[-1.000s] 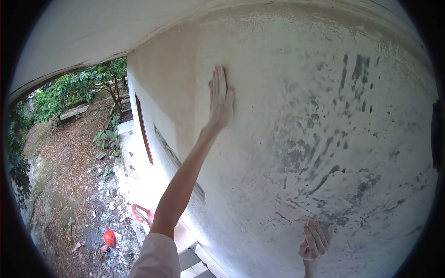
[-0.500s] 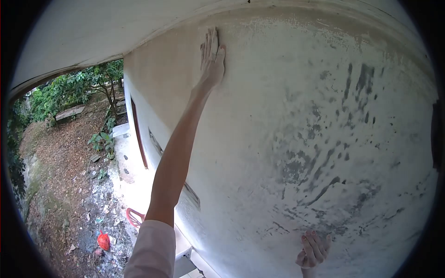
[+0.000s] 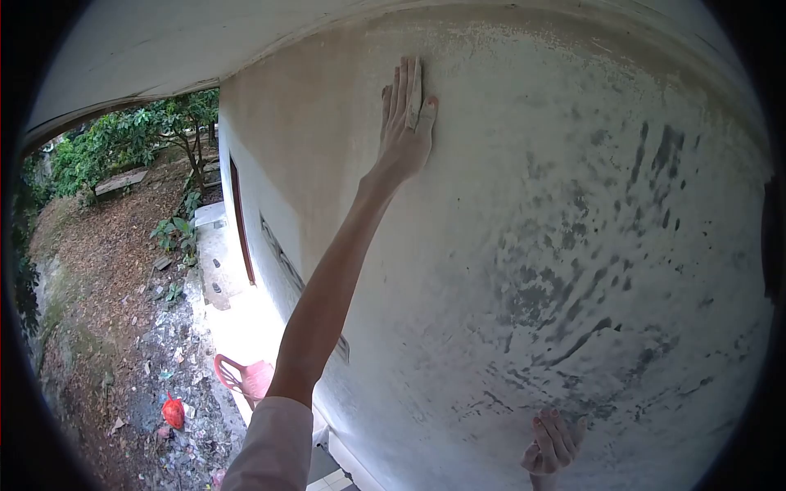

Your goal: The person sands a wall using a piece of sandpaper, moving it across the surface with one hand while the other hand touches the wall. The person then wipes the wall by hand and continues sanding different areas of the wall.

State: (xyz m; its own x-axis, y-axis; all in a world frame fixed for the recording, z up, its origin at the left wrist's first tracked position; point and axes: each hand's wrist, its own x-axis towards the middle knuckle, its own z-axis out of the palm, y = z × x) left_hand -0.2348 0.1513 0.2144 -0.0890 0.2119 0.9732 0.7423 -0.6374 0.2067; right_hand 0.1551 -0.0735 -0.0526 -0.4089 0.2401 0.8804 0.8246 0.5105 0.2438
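Observation:
High on the pale wall [image 3: 458,245], my left hand [image 3: 407,123] lies flat with its fingers stretched upward and the thumb apart. A whitish strip runs along its index finger; whether this is dust or a thin piece of something, I cannot tell. My right hand [image 3: 553,442] is low at the right, close to the wall below the dark patches [image 3: 536,295]. Its dusty fingers are loosely bent and somewhat apart, with nothing visible in them.
A reddish plastic chair [image 3: 255,378] stands at the lower left by the wall's foot. Beyond it are a red bag [image 3: 173,412] on littered ground, leafy trees [image 3: 123,151] and a bright walkway [image 3: 237,315]. The ceiling [image 3: 164,49] curves overhead.
My left hand first went up the wall, then shifted right and slightly down. My right hand has moved little and stays low. The view has shifted slightly, showing more of the chair.

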